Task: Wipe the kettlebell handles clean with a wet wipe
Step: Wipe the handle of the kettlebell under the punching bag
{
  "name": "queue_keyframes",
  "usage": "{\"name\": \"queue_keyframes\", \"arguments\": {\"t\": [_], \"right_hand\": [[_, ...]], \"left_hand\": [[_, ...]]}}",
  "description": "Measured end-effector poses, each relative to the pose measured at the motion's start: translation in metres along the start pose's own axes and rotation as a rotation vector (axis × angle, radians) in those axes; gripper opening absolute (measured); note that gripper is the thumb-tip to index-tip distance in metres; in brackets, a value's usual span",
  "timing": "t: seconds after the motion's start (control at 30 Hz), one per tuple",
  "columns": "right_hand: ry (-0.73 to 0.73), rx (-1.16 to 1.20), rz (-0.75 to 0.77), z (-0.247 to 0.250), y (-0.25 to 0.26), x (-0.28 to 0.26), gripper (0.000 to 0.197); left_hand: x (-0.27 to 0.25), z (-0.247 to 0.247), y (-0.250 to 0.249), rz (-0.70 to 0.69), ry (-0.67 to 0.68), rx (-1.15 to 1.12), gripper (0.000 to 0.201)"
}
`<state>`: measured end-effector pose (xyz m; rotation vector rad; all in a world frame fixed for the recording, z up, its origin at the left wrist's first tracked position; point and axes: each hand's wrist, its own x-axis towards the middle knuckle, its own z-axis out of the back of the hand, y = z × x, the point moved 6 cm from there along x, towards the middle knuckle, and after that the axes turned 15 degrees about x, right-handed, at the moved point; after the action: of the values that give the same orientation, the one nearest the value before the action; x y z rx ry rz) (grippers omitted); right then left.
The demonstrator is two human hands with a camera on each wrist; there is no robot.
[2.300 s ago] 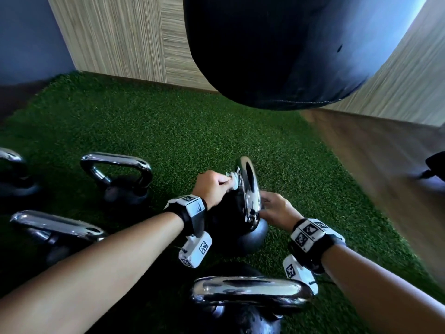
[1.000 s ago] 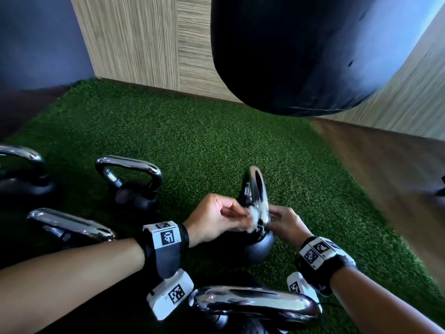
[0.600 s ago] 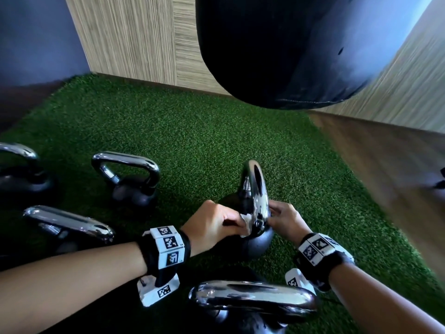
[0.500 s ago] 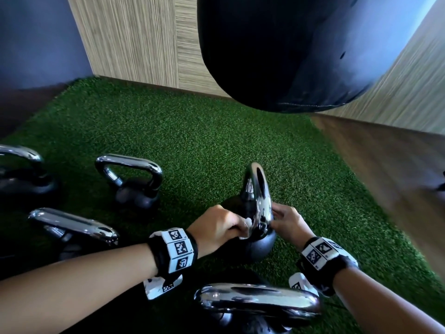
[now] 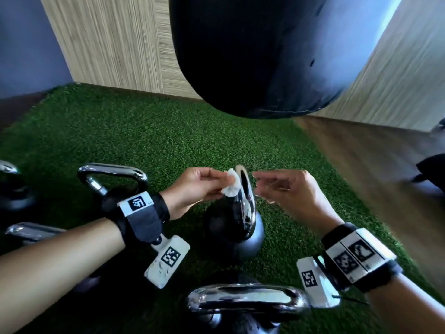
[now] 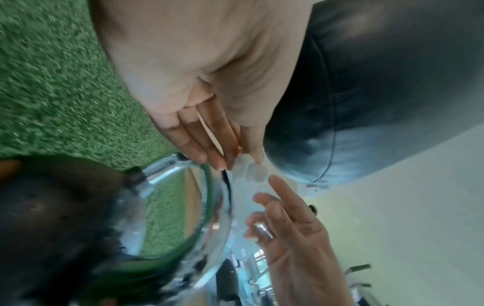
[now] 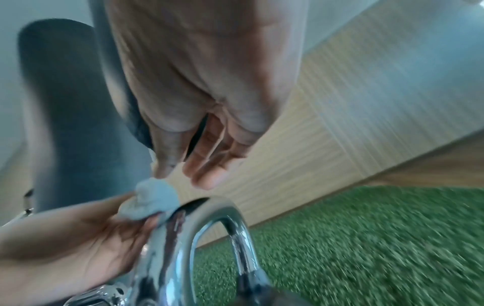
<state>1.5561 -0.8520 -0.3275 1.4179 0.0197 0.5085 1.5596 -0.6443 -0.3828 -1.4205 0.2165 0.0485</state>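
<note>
A black kettlebell (image 5: 240, 237) with a chrome handle (image 5: 248, 203) stands on green turf in the middle of the head view. My left hand (image 5: 216, 186) pinches a crumpled white wet wipe (image 5: 231, 183) against the left side of the handle's top. The left wrist view shows the wipe (image 6: 251, 171) at my fingertips (image 6: 217, 161) beside the chrome loop (image 6: 209, 207). My right hand (image 5: 262, 189) hovers just right of the handle top with relaxed fingers, holding nothing. In the right wrist view its fingers (image 7: 207, 171) hang above the handle (image 7: 214, 217) and the wipe (image 7: 154, 198).
Other chrome-handled kettlebells stand on the turf: one behind my left wrist (image 5: 113, 174), one close in front (image 5: 245, 297), two at the left edge (image 5: 31, 232). A black punching bag (image 5: 252, 56) hangs overhead. Wooden floor (image 5: 361, 165) lies to the right, with walls behind.
Both hands have risen from the lower part of the handle to its top. My right hand has let go of the handle and opened. The wipe stays in my left hand.
</note>
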Motion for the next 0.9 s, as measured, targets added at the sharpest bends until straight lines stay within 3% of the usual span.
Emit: {"name": "queue_keyframes", "arguments": {"t": [0.13,0.23,0.37,0.47,0.53,0.57,0.6,0.67,0.73,0.8,0.9], "right_hand": [[-0.002,-0.065,0.085,-0.018,0.024,0.005,0.053],[-0.092,-0.053,0.162,-0.016,0.036,0.005,0.042],[-0.091,-0.069,0.087,-0.008,0.039,0.005,0.029],[-0.117,-0.050,0.032,0.000,0.029,0.006,0.026],[-0.172,-0.032,-0.011,0.014,0.016,0.007,0.026],[-0.189,-0.056,-0.033,0.021,0.009,0.006,0.025],[-0.199,-0.081,-0.063,0.027,0.002,0.006,0.025],[-0.222,-0.087,-0.104,0.040,-0.011,0.004,0.026],[-0.243,-0.118,-0.125,0.048,-0.021,0.002,0.026],[-0.255,-0.198,-0.143,0.053,-0.028,0.002,0.025],[-0.270,-0.220,-0.194,0.059,-0.042,0.004,0.025]], "left_hand": [[-0.005,-0.016,-0.025,-0.018,0.086,-0.089,0.027],[-0.011,-0.025,-0.033,-0.052,0.138,-0.109,0.034],[-0.017,-0.027,-0.042,-0.095,0.154,-0.034,0.038],[-0.013,-0.016,-0.035,-0.187,0.007,0.256,0.036],[-0.009,-0.007,-0.019,-0.238,-0.123,0.591,0.020],[-0.007,-0.008,-0.007,-0.218,-0.103,0.772,0.021],[-0.004,-0.013,0.012,-0.175,-0.030,0.943,0.043],[0.002,-0.028,0.050,-0.120,0.136,1.207,0.105],[0.004,-0.047,0.079,-0.096,0.178,1.382,0.148],[0.010,-0.069,0.094,-0.087,0.135,1.428,0.158],[0.021,-0.087,0.094,-0.123,-0.037,1.397,0.137]]}}
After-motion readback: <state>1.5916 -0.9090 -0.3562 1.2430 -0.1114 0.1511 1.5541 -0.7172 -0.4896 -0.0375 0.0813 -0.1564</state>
